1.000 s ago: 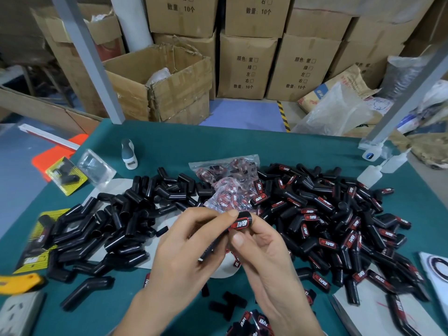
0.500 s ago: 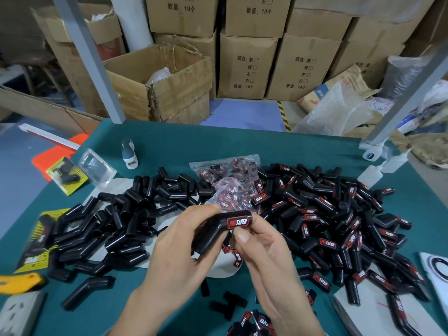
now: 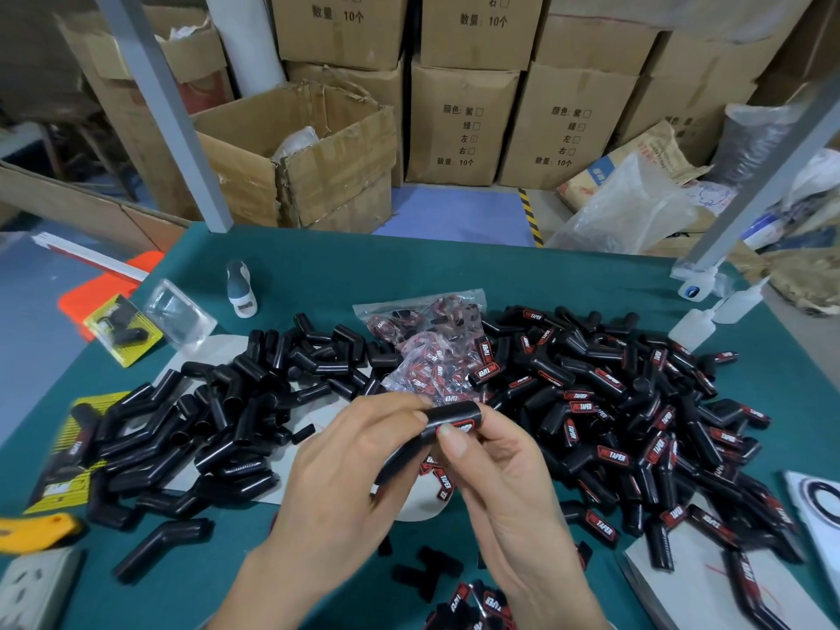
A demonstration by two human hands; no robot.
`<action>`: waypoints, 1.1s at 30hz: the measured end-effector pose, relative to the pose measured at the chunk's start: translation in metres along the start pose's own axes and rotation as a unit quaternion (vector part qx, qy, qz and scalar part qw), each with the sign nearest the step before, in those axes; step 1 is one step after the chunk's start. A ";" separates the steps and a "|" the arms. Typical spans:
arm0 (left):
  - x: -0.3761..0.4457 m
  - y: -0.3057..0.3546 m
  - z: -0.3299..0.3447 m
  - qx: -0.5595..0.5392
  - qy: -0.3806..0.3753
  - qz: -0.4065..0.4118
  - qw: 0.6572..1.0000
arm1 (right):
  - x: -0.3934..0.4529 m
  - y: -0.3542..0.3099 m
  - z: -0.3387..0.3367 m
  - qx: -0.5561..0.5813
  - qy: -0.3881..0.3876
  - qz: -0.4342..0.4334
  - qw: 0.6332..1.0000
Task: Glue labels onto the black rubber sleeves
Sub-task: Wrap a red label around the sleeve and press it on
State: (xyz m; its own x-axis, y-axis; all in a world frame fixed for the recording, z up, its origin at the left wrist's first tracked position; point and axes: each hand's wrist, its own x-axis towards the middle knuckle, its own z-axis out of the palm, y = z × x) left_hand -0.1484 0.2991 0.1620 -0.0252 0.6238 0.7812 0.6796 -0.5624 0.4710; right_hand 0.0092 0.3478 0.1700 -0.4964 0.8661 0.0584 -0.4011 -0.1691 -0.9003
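Both hands worked above the near middle of the green counter [image 3: 454,270]. The left hand [image 3: 345,475] gripped a bent black rubber sleeve [image 3: 447,418] with fingers and thumb curled round its lower limb. The right hand [image 3: 504,488] pinched the sleeve's upper end, thumb pressed flat on the red-and-black label [image 3: 466,427], which was mostly covered. The sleeve was held clear of the counter, upper limb roughly level, lower limb slanting down toward the left palm.

Left of the hands lay the pile of unlabelled sleeves [image 3: 218,411], partly on white paper, reaching close to the counter's left edge. Right of the hands lay the pile of labelled sleeves [image 3: 636,420], spreading to a white sheet [image 3: 672,579] at the near right. Between the piles, just beyond the hands, sat a clear bag of labels [image 3: 432,347]. A few loose labels [image 3: 472,607] lay at the near edge below the wrists.

Open green surface ran along the far strip beyond both piles, holding only a small glue bottle [image 3: 241,288] on the left and white squeeze bottles [image 3: 700,320] by the far right corner. A yellow cutter [image 3: 36,529] and a white power strip [image 3: 36,588] occupied the near left corner. Cardboard boxes [image 3: 459,125] stood on the floor past the far edge.
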 end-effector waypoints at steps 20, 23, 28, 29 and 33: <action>-0.009 0.015 0.042 -0.058 -0.208 -0.204 0.955 | -0.036 -0.024 -0.091 -0.474 0.130 -0.196 0.849; -0.007 0.009 0.039 -0.046 -0.226 -0.206 0.951 | -0.032 -0.027 -0.137 -0.536 0.218 -0.162 0.799; -0.008 0.005 0.038 -0.042 -0.222 -0.205 0.952 | -0.018 0.000 -0.186 -0.633 0.276 -0.075 0.720; -0.008 0.004 0.039 -0.041 -0.225 -0.202 0.952 | -0.015 0.004 -0.190 -0.648 0.274 -0.081 0.706; -0.009 -0.001 0.040 -0.042 -0.233 -0.196 0.952 | -0.014 0.006 -0.205 -0.653 0.256 -0.105 0.704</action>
State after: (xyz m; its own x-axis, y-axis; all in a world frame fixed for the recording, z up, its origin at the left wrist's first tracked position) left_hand -0.1195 0.3164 0.1378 0.0764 0.9563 0.2823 0.6234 -0.2668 0.7350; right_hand 0.1715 0.4313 0.0749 -0.0541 0.9199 0.3884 0.7932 0.2758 -0.5429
